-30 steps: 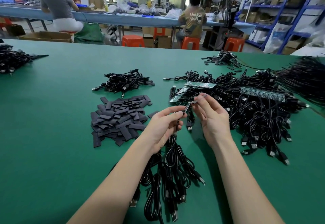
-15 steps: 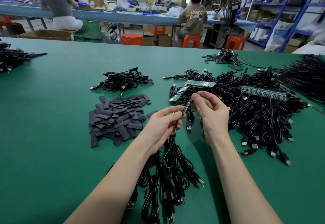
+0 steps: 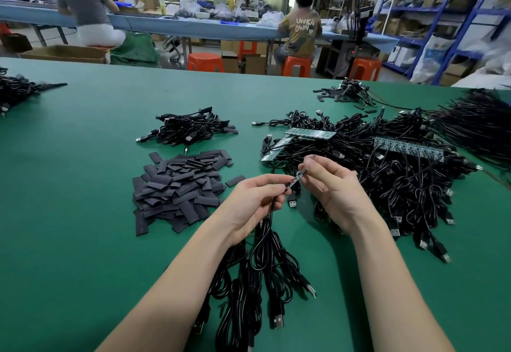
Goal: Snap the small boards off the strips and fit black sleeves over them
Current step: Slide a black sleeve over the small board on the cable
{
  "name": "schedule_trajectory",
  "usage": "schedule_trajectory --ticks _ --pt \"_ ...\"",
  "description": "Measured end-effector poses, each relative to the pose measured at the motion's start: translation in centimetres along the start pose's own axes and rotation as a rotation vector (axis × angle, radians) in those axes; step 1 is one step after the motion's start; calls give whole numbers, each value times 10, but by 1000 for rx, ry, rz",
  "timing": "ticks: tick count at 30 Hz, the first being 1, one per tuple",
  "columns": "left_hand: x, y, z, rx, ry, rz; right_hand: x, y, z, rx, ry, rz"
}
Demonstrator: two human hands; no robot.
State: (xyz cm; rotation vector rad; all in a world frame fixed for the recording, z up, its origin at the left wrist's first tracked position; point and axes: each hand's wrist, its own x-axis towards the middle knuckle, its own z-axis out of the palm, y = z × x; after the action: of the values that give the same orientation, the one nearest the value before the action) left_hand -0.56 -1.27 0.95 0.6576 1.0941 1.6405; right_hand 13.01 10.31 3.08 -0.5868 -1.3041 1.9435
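Far to the left, at the counter edge, a dark bundle of cables is lying well apart from the work, probably set aside out of the way. Moving right, a small tangle of cables is sitting just behind the heap of black sleeves, and that heap is lying just beside the left hand, seemingly so that a sleeve can be taken without a long reach. The left hand is pinching the near end of a small board between thumb and forefinger, its fingers curling narrowly round it, while the board's cable is hanging down from the hand into the loose cables lying between the forearms. The right hand is meeting it from the other side, its fingers pinching something small and grey at the board's far end; whether that is a sleeve or the board's tip is too small to tell. The board is being held up off the counter, between both hands, likely so the ends can be aligned. Behind the hands, pale strips are resting on the big cable pile, with a bluish strip farther right, all near the right hand for the next snap.
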Motion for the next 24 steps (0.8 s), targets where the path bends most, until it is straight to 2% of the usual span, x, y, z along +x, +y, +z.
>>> schedule_trajectory --ticks 13,19,24 --pt "0 3 1 -51 49 -41 -6 -8 -6 -15 -143 -2" --pt "2 3 0 -60 75 -36 -4 -1 1 -81 -133 -67" --pt "1 2 1 -37 69 -17 -4 3 5 -89 -149 -16"
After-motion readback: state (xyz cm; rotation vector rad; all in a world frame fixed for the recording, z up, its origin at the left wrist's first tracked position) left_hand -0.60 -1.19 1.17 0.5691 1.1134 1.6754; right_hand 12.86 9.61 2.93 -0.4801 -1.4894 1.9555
